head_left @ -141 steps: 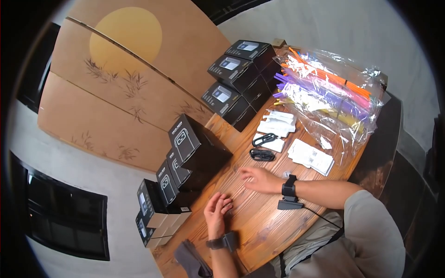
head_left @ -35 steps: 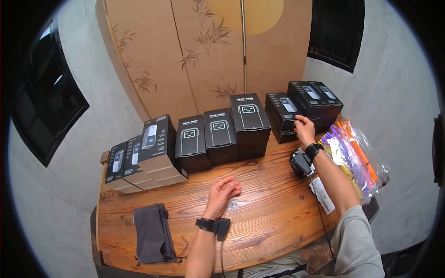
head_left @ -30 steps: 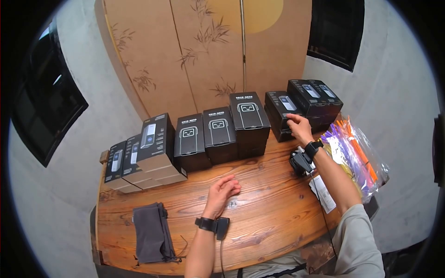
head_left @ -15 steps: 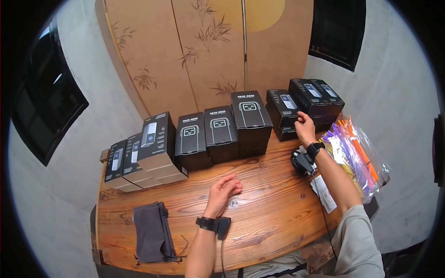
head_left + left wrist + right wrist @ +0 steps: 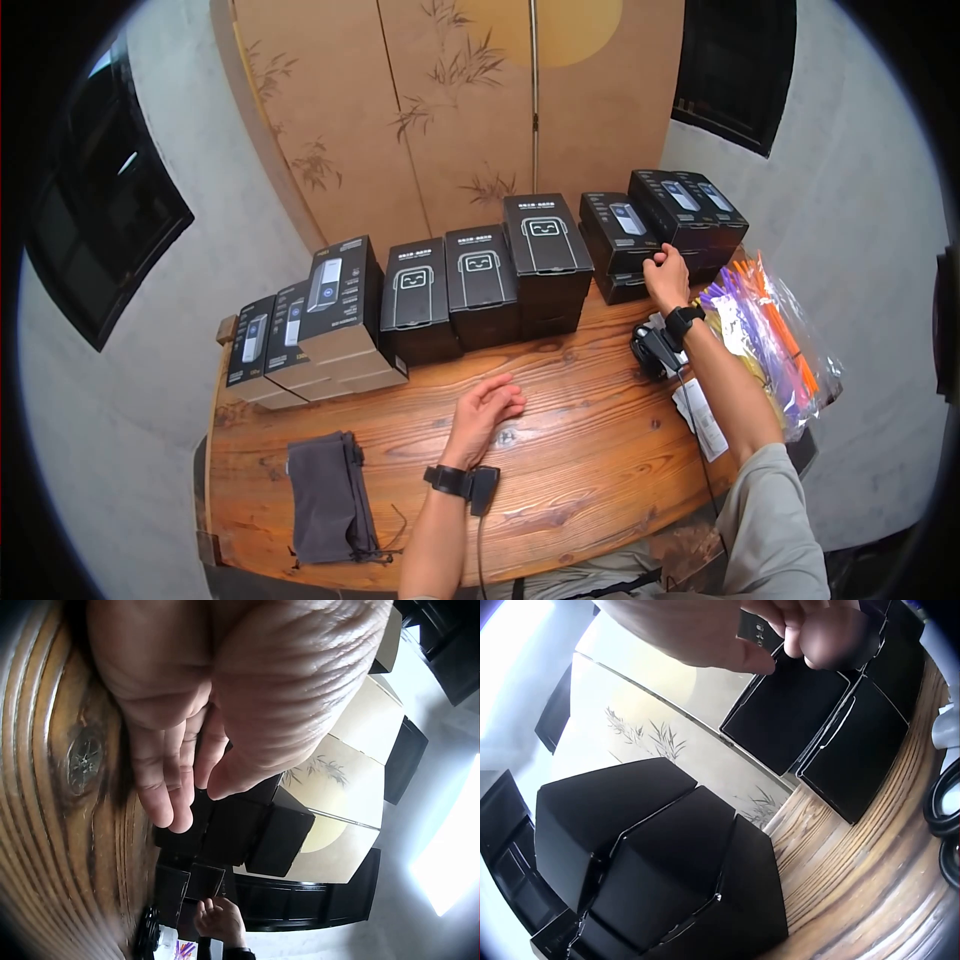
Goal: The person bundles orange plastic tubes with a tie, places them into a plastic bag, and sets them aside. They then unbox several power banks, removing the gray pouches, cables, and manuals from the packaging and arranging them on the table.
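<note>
My left hand [image 5: 476, 428] rests on the wooden table [image 5: 560, 455], palm turned inward and fingers loosely bent, with nothing in its grasp. The left wrist view shows its fingertips [image 5: 180, 817] close to the wood. At the back right, my right hand [image 5: 668, 278] is raised in front of stacked black boxes with a device picture; the nearest is the left top box [image 5: 618, 225]. Its fingers are loosely curled and hold nothing. In the right wrist view the right hand [image 5: 705, 634] overlaps the upper box's dark front [image 5: 787, 712].
Black boxes with a smiling-face drawing [image 5: 480, 270] stand mid-back, more device boxes [image 5: 335, 300] at left. A grey drawstring pouch [image 5: 325, 500] lies front left. Coiled black cables [image 5: 652, 352], white papers [image 5: 703, 420] and a plastic bag of colourful sticks [image 5: 770, 340] are at right.
The head view has swung round from its earlier tilt. My right hand went from over the table to the back-right boxes, then shifted left and back right. The left hand stays put lately.
</note>
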The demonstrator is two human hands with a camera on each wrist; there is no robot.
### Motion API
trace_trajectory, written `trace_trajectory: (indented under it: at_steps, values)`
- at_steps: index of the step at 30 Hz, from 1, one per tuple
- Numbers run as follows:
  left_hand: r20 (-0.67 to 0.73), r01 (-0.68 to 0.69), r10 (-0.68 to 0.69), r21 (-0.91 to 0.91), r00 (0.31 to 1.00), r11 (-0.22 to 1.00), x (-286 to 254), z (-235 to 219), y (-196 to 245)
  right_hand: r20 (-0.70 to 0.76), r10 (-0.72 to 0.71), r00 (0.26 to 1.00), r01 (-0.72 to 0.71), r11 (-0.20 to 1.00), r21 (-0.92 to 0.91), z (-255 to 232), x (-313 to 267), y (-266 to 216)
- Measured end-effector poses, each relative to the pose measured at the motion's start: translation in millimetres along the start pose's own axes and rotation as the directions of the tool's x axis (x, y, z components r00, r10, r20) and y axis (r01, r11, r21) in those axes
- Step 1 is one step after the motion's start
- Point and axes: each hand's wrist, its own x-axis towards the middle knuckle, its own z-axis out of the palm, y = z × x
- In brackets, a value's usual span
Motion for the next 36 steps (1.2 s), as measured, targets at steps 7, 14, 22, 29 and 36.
trace_trajectory:
  at_steps: [7, 14, 22, 29, 36]
  values:
    - [0.002, 0.003, -0.003, 0.011, 1.0, 1.0, -0.5, 1.9, 1.7, 0.062, 0.025, 0.998, -0.027, 0.999, 0.035, -1.2, 10.2, 0.7]
    - [-0.007, 0.016, -0.016, 0.007, 1.0, 1.0, -0.1, 2.3, 1.5, -0.016, -0.127, 0.992, 0.125, 0.988, -0.092, -1.2, -12.6, -35.1]
    - [-0.001, 0.008, -0.008, 0.016, 1.0, 1.0, 0.3, 0.3, -0.9, 0.007, -0.204, 0.979, 0.196, 0.929, -0.315, 20.7, -18.3, -69.3]
    - [0.036, -0.005, 0.005, -0.002, 0.999, 1.0, 2.3, -3.3, -3.5, 0.055, -0.095, 0.994, 0.109, 0.919, -0.378, 27.2, -1.9, -64.2]
    - [0.017, 0.002, -0.002, 0.0, 1.0, 1.0, 0.9, -0.4, -1.8, 0.098, -0.168, 0.981, 0.192, 0.923, -0.334, -1.4, -18.5, -56.4]
